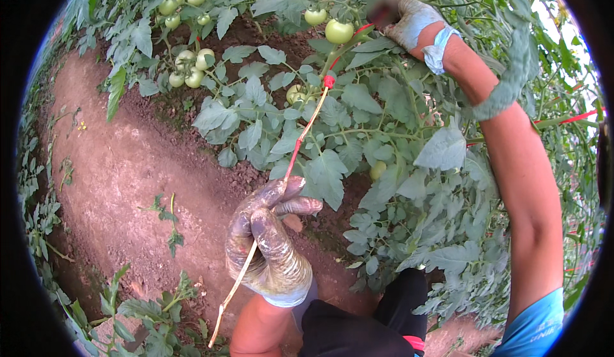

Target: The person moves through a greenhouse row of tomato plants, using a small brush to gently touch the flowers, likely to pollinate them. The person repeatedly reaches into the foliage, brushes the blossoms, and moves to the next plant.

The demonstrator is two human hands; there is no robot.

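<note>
My left hand [271,232], in a soiled thin glove, grips a thin wooden stick [235,285] between bent fingers. Red wrapping [294,153] covers part of the stick's middle. At its upper end, a red tip [329,81] sits beside a tomato stem [331,60] with red twine [362,29] running along it. My right hand [410,21], in a torn pale-blue glove, is up by that stem and twine. A blurred patch hides its fingertips, so its hold cannot be made out. Close by hangs a green tomato [339,31].
Tomato foliage [331,170] fills the middle and right. Green tomato clusters [193,67] hang at the upper left. Bare soil [115,165] stretches along the left, with a cut sprig [172,220] lying on it. More red twine [580,117] crosses the right edge.
</note>
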